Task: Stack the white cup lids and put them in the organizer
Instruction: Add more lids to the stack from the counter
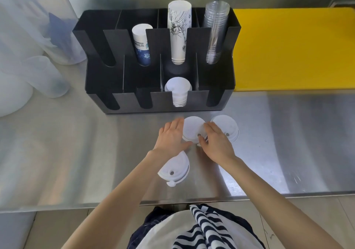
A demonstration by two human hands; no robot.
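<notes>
Both hands cup the middle lid stack (192, 128) from its two sides.
Left hand (171, 135) and right hand (216, 140) grip it; organizer (217, 99) lies straight ahead.

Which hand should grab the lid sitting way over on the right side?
Probably the right hand: the round white plastic lid lies just beside it, while the left hand would have to cross over.

**White lids and the black organizer**

A middle lid stack (193, 128) sits on the steel counter, cupped from both sides. At its 3 o'clock lies a second lid (226, 128), sip hole up. At 7 o'clock a third lid (173, 169) rests tilted. At 12 o'clock stands the black organizer (107, 83), with stacked lids (178, 91) in its front slot.
</notes>
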